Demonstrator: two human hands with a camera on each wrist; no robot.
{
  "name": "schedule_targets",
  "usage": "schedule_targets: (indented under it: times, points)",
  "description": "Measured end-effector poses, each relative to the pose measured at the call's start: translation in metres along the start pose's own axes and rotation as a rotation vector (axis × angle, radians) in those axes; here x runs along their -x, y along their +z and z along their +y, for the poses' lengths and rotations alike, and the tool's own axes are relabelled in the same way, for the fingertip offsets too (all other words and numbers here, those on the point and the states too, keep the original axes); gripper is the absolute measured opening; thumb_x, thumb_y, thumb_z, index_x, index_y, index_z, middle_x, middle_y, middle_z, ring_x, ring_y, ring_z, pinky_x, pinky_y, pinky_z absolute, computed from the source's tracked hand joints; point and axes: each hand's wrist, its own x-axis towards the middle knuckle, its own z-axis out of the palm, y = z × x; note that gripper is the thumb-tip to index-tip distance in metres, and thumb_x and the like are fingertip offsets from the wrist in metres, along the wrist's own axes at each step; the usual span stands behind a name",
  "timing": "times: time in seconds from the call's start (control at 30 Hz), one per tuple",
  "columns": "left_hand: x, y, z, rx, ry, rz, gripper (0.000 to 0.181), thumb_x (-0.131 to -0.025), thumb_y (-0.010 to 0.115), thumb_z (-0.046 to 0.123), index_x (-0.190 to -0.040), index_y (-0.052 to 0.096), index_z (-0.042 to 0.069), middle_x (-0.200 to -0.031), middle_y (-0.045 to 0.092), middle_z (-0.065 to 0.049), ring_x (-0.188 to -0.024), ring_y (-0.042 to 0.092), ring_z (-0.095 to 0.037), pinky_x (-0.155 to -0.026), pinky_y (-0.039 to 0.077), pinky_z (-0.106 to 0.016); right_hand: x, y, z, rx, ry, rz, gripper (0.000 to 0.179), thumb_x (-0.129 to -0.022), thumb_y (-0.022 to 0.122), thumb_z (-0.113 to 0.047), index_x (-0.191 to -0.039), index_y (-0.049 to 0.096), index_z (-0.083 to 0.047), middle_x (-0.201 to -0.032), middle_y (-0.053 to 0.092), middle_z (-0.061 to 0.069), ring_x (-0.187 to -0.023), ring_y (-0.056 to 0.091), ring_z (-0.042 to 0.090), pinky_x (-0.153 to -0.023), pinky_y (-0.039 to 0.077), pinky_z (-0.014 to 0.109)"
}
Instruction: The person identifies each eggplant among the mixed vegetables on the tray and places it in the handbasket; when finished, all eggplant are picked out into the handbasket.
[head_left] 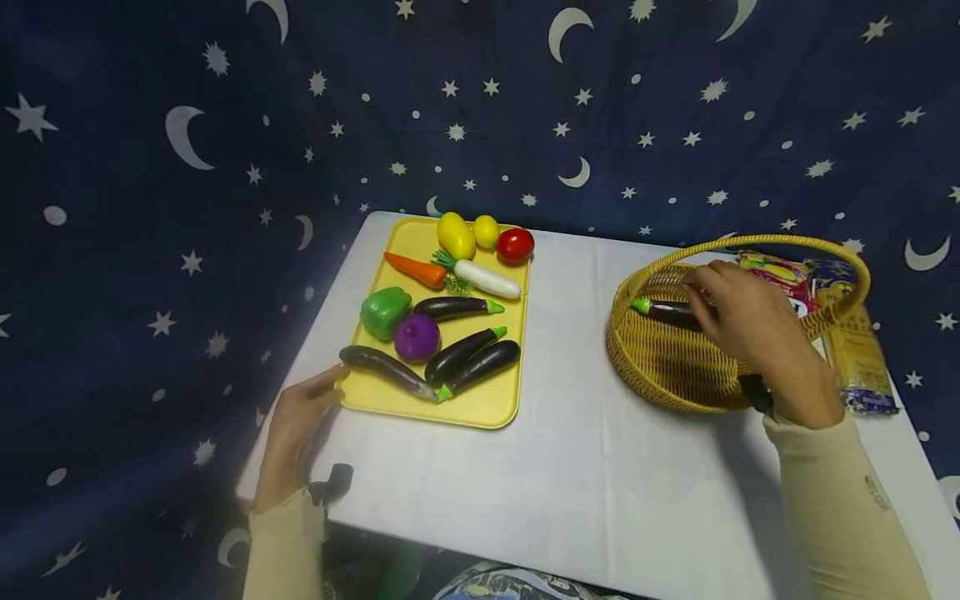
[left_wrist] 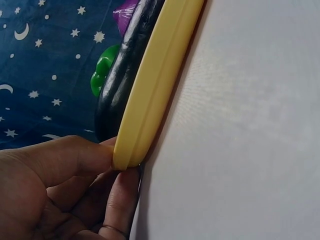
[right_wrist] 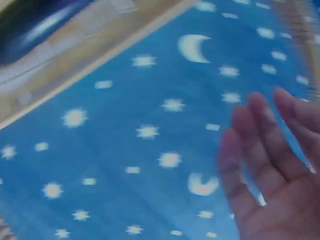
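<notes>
My left hand (head_left: 294,421) pinches the front-left corner of a yellow tray (head_left: 420,407), thumb on the rim and fingers below it in the left wrist view. Right beside the thumb lies a long dark eggplant (left_wrist: 125,65). Over a wicker basket (head_left: 667,392), under its arched handle, is my right hand (head_left: 753,321). Its fingers (right_wrist: 260,145) are spread a little and hold nothing in the right wrist view. Inside the basket, against the back wall, rests an eggplant (head_left: 667,312) with a green stem, partly hidden behind the hand.
The tray also carries several more eggplants (head_left: 457,307), a green pepper (head_left: 386,312), a purple onion-like ball (head_left: 417,337), a carrot (head_left: 416,271), a white radish (head_left: 487,279), a red tomato (head_left: 515,246) and yellow fruits (head_left: 456,237). Packaged bags (head_left: 858,358) lie right of the basket.
</notes>
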Motion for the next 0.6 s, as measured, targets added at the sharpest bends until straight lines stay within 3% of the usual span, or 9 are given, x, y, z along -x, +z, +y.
schedule_targets:
  times: [0.03,0.1,0.17,0.27,0.43,0.6]
  points:
    - [0.000,0.000,0.000,-0.011,0.001,0.002,0.052,-0.098,0.069,0.014,-0.150,0.061,0.016,-0.163,0.053,-0.007,-0.162,0.036,-0.033,-0.137,0.024,-0.052,0.000,-0.001,-0.013,-0.034,-0.040,0.080,0.020,-0.105,0.060,-0.017,-0.103,0.070,0.000,-0.085,0.068,0.013,-0.064,0.056,0.022,-0.053,0.042,0.037]
    - [0.000,-0.001,0.000,-0.011,0.003,0.002,0.053,-0.098,0.069,0.013,-0.150,0.060,0.016,-0.163,0.053,-0.008,-0.162,0.036,-0.034,-0.137,0.024,-0.052,-0.003,0.000,-0.037,-0.113,-0.113,0.164,0.030,-0.108,0.053,-0.023,-0.101,0.069,0.001,-0.085,0.069,0.013,-0.067,0.059,0.020,-0.055,0.046,0.036]
    - [0.001,-0.002,-0.001,-0.005,0.013,-0.002,0.053,-0.098,0.069,0.013,-0.151,0.060,0.015,-0.163,0.053,-0.009,-0.162,0.036,-0.034,-0.137,0.024,-0.052,-0.007,0.008,-0.061,-0.216,-0.154,0.151,0.028,-0.109,0.054,-0.023,-0.105,0.070,-0.001,-0.091,0.072,0.010,-0.076,0.064,0.018,-0.064,0.053,0.035]
    - [0.002,-0.004,-0.003,0.017,0.022,-0.008,0.053,-0.098,0.069,0.012,-0.151,0.060,0.014,-0.162,0.053,-0.008,-0.162,0.037,-0.033,-0.137,0.025,-0.051,-0.017,0.031,-0.094,-0.342,-0.214,0.018,0.014,-0.103,0.066,-0.014,-0.113,0.070,-0.005,-0.102,0.072,0.006,-0.090,0.070,0.016,-0.076,0.062,0.034]
    - [0.002,-0.007,-0.007,0.065,0.061,-0.047,0.053,-0.100,0.071,0.014,-0.151,0.059,0.013,-0.161,0.053,-0.007,-0.161,0.039,-0.029,-0.136,0.027,-0.049,-0.032,0.085,-0.133,-0.390,-0.263,-0.249,0.040,-0.097,0.077,-0.012,-0.135,0.063,-0.009,-0.128,0.067,0.009,-0.118,0.068,0.023,-0.099,0.063,0.039]
    - [0.000,-0.006,-0.007,0.071,0.081,-0.051,0.051,-0.100,0.072,0.015,-0.150,0.060,0.013,-0.159,0.055,-0.006,-0.160,0.040,-0.029,-0.136,0.027,-0.047,-0.046,0.127,-0.149,-0.375,-0.251,-0.376,0.047,-0.099,0.076,-0.015,-0.142,0.059,-0.008,-0.133,0.064,0.013,-0.121,0.064,0.027,-0.104,0.059,0.041]
